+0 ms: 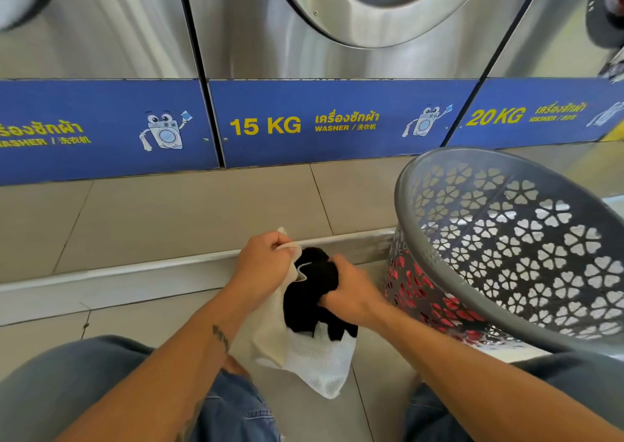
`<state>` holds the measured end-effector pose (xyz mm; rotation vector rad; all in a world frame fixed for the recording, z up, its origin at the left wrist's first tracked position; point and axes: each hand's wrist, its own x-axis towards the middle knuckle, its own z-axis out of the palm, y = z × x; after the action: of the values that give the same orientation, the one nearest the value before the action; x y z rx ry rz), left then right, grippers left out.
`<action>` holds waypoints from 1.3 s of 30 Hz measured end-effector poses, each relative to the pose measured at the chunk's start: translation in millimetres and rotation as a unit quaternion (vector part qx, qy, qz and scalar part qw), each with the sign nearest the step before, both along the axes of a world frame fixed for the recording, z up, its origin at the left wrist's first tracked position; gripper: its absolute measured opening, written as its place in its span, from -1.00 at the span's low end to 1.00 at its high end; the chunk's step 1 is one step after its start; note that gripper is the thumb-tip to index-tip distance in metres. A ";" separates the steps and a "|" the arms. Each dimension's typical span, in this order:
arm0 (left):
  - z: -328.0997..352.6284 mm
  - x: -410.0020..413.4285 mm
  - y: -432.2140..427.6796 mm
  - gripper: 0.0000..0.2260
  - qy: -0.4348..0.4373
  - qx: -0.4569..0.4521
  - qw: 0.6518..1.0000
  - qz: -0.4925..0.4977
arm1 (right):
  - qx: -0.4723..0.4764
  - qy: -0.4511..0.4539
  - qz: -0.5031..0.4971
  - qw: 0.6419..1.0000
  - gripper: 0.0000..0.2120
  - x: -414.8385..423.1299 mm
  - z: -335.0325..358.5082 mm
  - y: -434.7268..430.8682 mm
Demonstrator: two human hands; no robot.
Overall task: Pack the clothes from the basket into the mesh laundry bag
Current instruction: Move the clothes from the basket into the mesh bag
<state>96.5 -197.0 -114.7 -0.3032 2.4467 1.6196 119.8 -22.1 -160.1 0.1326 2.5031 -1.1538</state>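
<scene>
I see steel washers (pixel 337 36) across the top of the frame, and the middle one's blue panel (pixel 265 126) reads 15 KG. At right, the grey basket (pixel 506 239) tilts toward me on the tiled floor (pixel 169 212), with red clothes (pixel 422 293) showing through its cutouts. At lower centre, the white mesh bag (pixel 317 357) hangs between my knees. A black garment (pixel 310 293) sits half inside its mouth. My left hand (pixel 266 259) pinches the bag's edge. My right hand (pixel 347 289) has its fingers curled tight around the garment.
</scene>
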 end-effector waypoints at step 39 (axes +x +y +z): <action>16.1 0.9 -11.0 -0.81 0.072 -0.156 0.983 -0.061 | 0.243 -0.090 0.264 0.929 -0.28 26.0 -18.8 -1.6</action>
<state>97.4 -208.0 -98.6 -0.0784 2.7689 1.2476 145.9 -23.7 -178.9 -0.2798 2.3855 -0.2866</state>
